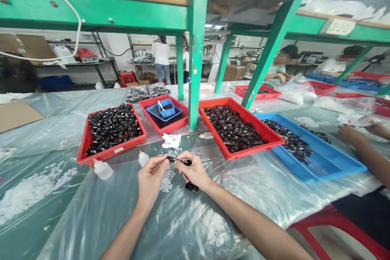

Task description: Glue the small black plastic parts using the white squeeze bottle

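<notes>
My left hand pinches one end of a small glossy black part between thumb and fingertips. My right hand meets it from the other side, its fingers closed around another small black piece; whether the two are joined, I cannot tell. Just under the right hand, a black rectangular piece lies on the plastic-covered table. Tiny white bits are scattered between and behind my hands. Beside my left fingers stands a white squeeze bottle, partly hidden.
Red trays of black parts stand left and right, with a blue tray farther right. A green post rises ahead. Another squeeze bottle leans at left. A co-worker's hand works at right.
</notes>
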### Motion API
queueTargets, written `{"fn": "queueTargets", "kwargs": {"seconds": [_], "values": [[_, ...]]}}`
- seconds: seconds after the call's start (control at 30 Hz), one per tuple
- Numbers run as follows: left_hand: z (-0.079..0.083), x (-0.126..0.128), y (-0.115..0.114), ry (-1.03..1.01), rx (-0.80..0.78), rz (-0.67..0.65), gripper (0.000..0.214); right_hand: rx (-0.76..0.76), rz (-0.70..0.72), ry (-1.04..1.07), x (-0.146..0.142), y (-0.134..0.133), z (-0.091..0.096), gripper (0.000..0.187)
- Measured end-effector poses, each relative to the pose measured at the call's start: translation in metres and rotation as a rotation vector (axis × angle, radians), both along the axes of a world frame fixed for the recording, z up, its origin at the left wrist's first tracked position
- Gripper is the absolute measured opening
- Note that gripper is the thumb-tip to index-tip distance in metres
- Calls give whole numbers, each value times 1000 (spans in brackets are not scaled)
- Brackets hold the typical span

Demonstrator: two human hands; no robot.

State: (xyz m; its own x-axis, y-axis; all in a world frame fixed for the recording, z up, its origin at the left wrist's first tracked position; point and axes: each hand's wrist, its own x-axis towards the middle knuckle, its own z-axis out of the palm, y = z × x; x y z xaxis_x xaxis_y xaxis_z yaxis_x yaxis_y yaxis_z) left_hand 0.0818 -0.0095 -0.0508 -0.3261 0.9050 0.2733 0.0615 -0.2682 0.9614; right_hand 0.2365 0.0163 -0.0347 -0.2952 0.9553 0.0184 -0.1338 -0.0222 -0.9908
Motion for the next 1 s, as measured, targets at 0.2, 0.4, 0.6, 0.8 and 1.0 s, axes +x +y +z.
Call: {"fn": "queueTargets", "kwargs": {"seconds": [0.2, 0.4, 0.6, 0.8, 1.0], "values": [[5, 0, -1, -41, -40, 46, 34, -153, 125, 82, 0, -3, 4, 46], [12, -3, -4, -95, -97, 158, 40, -394, 270, 256, 3, -2, 6, 47], [6, 0, -7, 54, -99, 41, 37, -639, 276, 283, 4, 3, 3, 41], [5, 5, -9, 280, 16, -52, 32, -610, 366, 284, 3, 0, 5, 51], [9, 2, -9, 435, 149, -4, 24, -509, 287, 343, 16, 13, 8, 34]]}}
